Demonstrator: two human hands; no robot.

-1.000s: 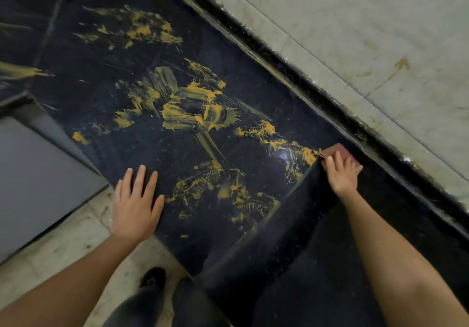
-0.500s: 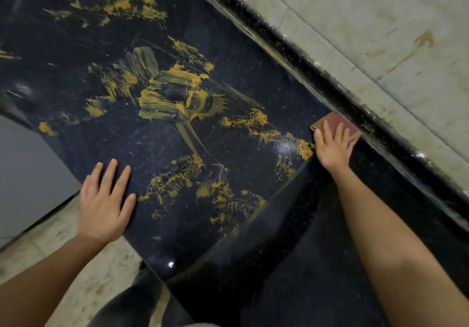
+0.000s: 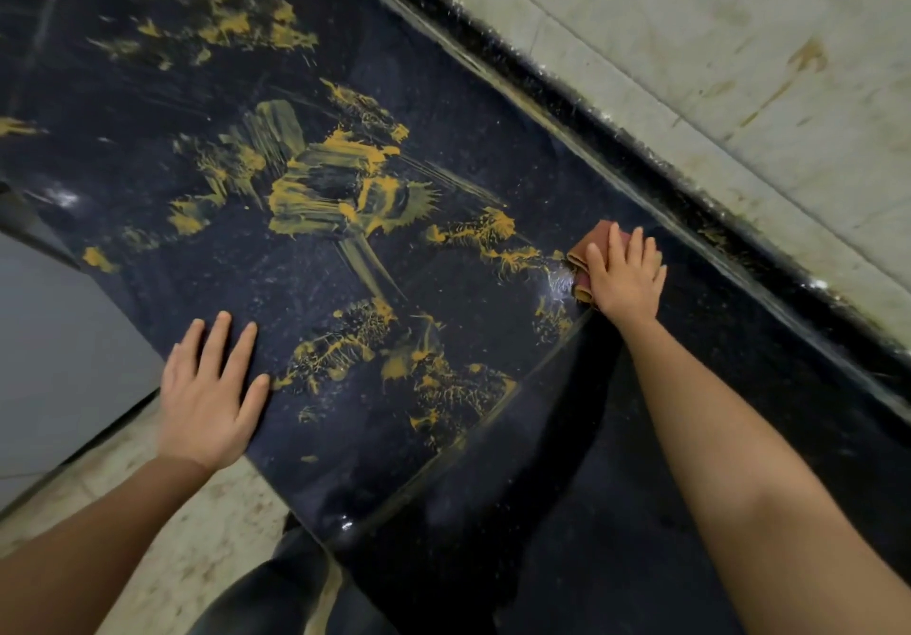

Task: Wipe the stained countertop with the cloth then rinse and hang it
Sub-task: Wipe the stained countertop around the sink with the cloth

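The black speckled countertop point(image 3: 483, 151) is smeared with yellow-orange stains point(image 3: 340, 200) across its middle and far left. My right hand point(image 3: 623, 277) presses flat on a folded reddish-brown cloth point(image 3: 584, 252) at the right edge of the stained area; most of the cloth is hidden under the palm, and its left edge carries yellow smear. To the right of the cloth the counter looks dark and free of stains. My left hand point(image 3: 212, 393) rests flat with fingers spread on the counter's near edge, holding nothing.
A pale stained tiled wall point(image 3: 715, 52) runs along the back of the counter behind a black raised lip point(image 3: 616, 126). A grey cabinet front point(image 3: 54, 353) and beige floor point(image 3: 197, 545) lie below left. My dark trousers point(image 3: 276, 590) show at the bottom.
My right hand slid the cloth along the stains' right edge, away toward the wall and then back a little to the left. My left hand stayed flat on the counter edge.
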